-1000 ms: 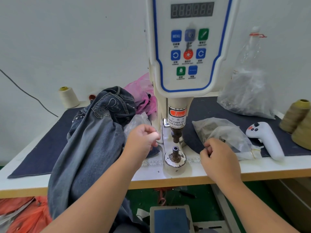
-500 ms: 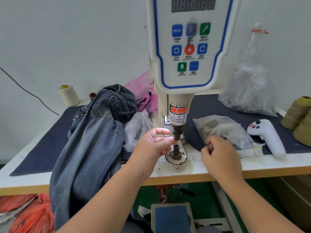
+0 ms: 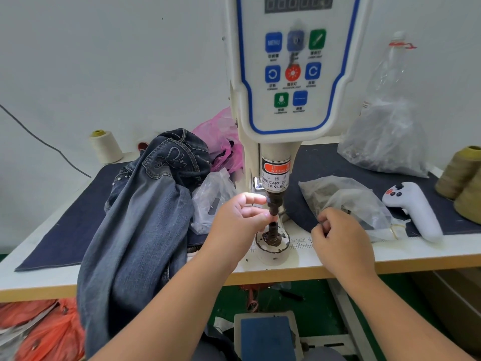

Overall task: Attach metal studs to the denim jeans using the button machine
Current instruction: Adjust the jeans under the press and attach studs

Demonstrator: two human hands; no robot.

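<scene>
The denim jeans hang over the desk's front edge, left of the button machine. The left hand pinches something tiny at its punch, likely loading a stud; the right hand curls beside a parts bag, contents unclear.

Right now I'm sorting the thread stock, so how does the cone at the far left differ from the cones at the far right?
The left cone is cream-white; the right cones are olive-tan. The left cone stands alone on bare white tabletop near the wall beside the jeans, while the right cones sit together on the dark cloth mat, partly cut off by the frame edge. The right cones look bulkier. All stand upright with yellowish cores showing on top.
</scene>
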